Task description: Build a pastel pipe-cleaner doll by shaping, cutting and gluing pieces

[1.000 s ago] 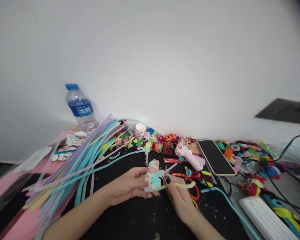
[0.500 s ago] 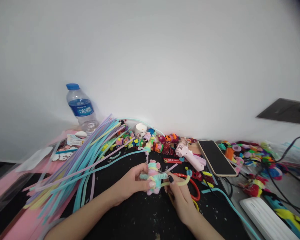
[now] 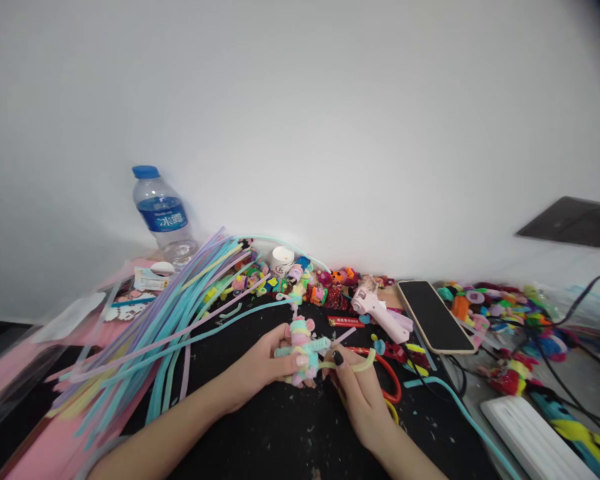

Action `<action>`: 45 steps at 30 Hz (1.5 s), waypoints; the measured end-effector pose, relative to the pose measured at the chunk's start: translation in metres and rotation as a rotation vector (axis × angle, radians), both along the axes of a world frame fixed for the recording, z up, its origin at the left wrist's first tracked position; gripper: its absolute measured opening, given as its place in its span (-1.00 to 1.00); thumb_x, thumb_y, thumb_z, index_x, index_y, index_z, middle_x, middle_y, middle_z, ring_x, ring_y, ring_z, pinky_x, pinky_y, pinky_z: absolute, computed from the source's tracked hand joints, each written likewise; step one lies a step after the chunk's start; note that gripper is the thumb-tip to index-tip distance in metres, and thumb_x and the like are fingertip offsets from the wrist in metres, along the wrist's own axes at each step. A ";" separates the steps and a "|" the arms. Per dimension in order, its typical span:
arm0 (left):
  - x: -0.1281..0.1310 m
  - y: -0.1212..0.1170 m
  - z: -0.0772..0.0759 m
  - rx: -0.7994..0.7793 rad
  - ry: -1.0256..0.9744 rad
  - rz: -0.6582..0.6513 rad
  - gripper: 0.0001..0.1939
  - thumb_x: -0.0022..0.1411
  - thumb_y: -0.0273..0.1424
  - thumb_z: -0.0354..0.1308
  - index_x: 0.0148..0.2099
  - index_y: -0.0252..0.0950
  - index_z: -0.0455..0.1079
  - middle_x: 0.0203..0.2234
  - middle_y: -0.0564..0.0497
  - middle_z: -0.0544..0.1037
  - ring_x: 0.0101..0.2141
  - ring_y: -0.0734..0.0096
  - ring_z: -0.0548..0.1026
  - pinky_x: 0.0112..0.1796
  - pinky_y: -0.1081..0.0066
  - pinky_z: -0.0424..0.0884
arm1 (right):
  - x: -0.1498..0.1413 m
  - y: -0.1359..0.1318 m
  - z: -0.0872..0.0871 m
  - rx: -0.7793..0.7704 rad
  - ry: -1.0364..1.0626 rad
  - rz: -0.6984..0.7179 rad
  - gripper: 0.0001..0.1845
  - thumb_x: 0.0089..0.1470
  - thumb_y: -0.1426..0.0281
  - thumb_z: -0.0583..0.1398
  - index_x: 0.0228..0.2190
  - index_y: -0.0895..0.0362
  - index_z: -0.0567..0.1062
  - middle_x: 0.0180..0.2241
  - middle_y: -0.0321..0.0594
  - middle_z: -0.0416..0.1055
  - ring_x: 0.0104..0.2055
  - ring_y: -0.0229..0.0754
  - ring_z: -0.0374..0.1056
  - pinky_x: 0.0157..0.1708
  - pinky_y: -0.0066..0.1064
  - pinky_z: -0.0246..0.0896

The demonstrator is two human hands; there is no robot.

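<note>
My left hand [image 3: 265, 363] is closed around a small pastel pipe-cleaner doll [image 3: 300, 345], its thumb pressed across the front. The doll has a banded pink, yellow and mint head with round pink ears, and a mint coiled arm juts out to the right. From its right side runs a pale yellow pipe cleaner [image 3: 363, 365], curving up to a blue tip. My right hand [image 3: 357, 393] pinches this strip close to the doll; the fingertips beneath are partly hidden. Behind the right hand lie red scissor-like handles [image 3: 393, 380] and a yellow loop [image 3: 392, 410].
A bundle of pastel pipe cleaners [image 3: 175, 333] spreads across the left. A water bottle [image 3: 163, 213] stands by the wall. Along the back are small colourful figures [image 3: 250, 283], a paper cup [image 3: 282, 260], a pink glue gun [image 3: 380, 313] and a phone [image 3: 435, 317]. Cables [image 3: 555, 373] trail at right.
The doll has shifted slightly left and tilted in my left hand, its coiled arm now angled higher. My right hand has moved a little left with the yellow pipe cleaner.
</note>
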State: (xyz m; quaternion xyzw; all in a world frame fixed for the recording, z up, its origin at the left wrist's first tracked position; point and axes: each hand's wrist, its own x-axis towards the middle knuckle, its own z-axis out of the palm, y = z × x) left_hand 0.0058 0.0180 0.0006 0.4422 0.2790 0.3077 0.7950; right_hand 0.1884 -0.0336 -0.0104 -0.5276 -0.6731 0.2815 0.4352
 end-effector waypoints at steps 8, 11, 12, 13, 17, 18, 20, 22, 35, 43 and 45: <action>-0.001 0.001 -0.001 -0.102 -0.088 -0.050 -0.56 0.20 -0.38 0.07 0.11 -0.30 0.10 -0.30 -0.13 0.50 -0.44 0.35 0.53 -0.42 0.42 0.38 | -0.004 0.005 0.007 -0.075 -0.011 0.084 -0.68 0.21 0.33 -0.10 -0.50 0.14 0.29 -0.53 -0.28 0.23 -0.46 -0.23 0.15 -0.42 -0.40 0.05; -0.001 0.001 -0.001 -0.135 -0.123 -0.050 -0.57 0.18 -0.40 0.09 0.09 -0.31 0.13 -0.33 -0.11 0.51 -0.47 0.41 0.50 -0.43 0.45 0.37 | -0.004 0.005 0.006 -0.044 -0.031 0.070 -0.70 0.20 0.34 -0.10 -0.48 0.14 0.29 -0.51 -0.26 0.25 -0.45 -0.22 0.16 -0.41 -0.40 0.06; -0.001 0.001 -0.001 -0.149 -0.136 -0.049 -0.56 0.17 -0.41 0.10 0.09 -0.31 0.14 -0.33 -0.11 0.51 -0.47 0.43 0.50 -0.43 0.46 0.37 | -0.004 0.005 0.006 -0.034 -0.041 0.065 -0.71 0.20 0.34 -0.10 -0.48 0.14 0.29 -0.51 -0.26 0.25 -0.45 -0.22 0.16 -0.41 -0.39 0.07; -0.001 0.001 0.000 -0.164 -0.147 -0.053 -0.56 0.17 -0.41 0.09 0.09 -0.32 0.14 -0.33 -0.11 0.51 -0.47 0.43 0.49 -0.43 0.46 0.37 | -0.004 0.004 0.005 -0.027 -0.053 0.062 -0.71 0.20 0.34 -0.10 -0.48 0.13 0.29 -0.51 -0.25 0.25 -0.45 -0.22 0.16 -0.42 -0.39 0.07; -0.002 0.001 0.000 -0.191 -0.158 -0.083 -0.61 0.22 -0.38 0.02 0.09 -0.34 0.14 -0.31 -0.17 0.51 -0.44 0.37 0.51 -0.41 0.44 0.37 | -0.005 0.004 0.005 -0.027 -0.083 0.082 -0.73 0.20 0.37 -0.10 -0.47 0.14 0.29 -0.50 -0.25 0.25 -0.46 -0.22 0.15 -0.43 -0.40 0.05; -0.002 0.002 0.000 -0.193 -0.157 -0.088 -0.63 0.23 -0.38 0.01 0.07 -0.34 0.16 -0.30 -0.18 0.51 -0.43 0.36 0.52 -0.41 0.43 0.37 | -0.005 0.005 0.006 -0.021 -0.084 0.089 -0.74 0.20 0.38 -0.10 -0.46 0.14 0.29 -0.50 -0.25 0.25 -0.46 -0.22 0.14 -0.43 -0.40 0.05; -0.003 0.002 0.000 -0.196 -0.152 -0.090 -0.64 0.24 -0.37 -0.01 0.07 -0.34 0.17 -0.30 -0.18 0.51 -0.42 0.35 0.52 -0.40 0.43 0.37 | -0.006 0.005 0.008 -0.011 -0.085 0.109 -0.75 0.20 0.40 -0.10 -0.47 0.13 0.27 -0.51 -0.26 0.23 -0.47 -0.23 0.13 -0.44 -0.41 0.04; -0.003 0.003 0.001 -0.201 -0.148 -0.086 -0.63 0.25 -0.36 -0.03 0.09 -0.32 0.15 -0.32 -0.16 0.52 -0.44 0.35 0.52 -0.41 0.42 0.37 | -0.007 0.006 0.010 -0.007 -0.088 0.137 -0.74 0.20 0.42 -0.10 -0.50 0.12 0.24 -0.53 -0.29 0.20 -0.48 -0.24 0.12 -0.45 -0.42 0.02; -0.002 0.003 -0.001 -0.220 -0.125 -0.039 -0.74 0.20 -0.40 0.07 -0.06 -0.34 0.29 -0.37 -0.11 0.52 -0.45 0.40 0.50 -0.36 0.41 0.36 | -0.008 0.006 0.010 0.011 -0.102 0.155 -0.74 0.20 0.44 -0.10 -0.51 0.11 0.22 -0.56 -0.32 0.15 -0.50 -0.25 0.10 -0.48 -0.44 -0.01; -0.004 0.004 0.002 -0.200 -0.021 -0.093 -0.73 0.11 -0.40 0.17 -0.13 -0.38 0.30 -0.28 -0.15 0.51 -0.33 0.30 0.53 -0.29 0.38 0.38 | -0.006 0.008 0.007 -0.013 -0.119 0.123 -0.70 0.20 0.42 -0.11 -0.54 0.12 0.21 -0.57 -0.32 0.16 -0.51 -0.26 0.08 -0.50 -0.43 -0.03; -0.004 0.004 0.003 -0.192 -0.002 -0.108 -0.71 0.09 -0.38 0.19 -0.13 -0.37 0.30 -0.29 -0.15 0.52 -0.31 0.28 0.53 -0.29 0.39 0.38 | -0.006 0.008 0.007 -0.004 -0.132 0.124 -0.71 0.20 0.43 -0.11 -0.54 0.12 0.21 -0.56 -0.31 0.17 -0.51 -0.26 0.09 -0.50 -0.43 -0.02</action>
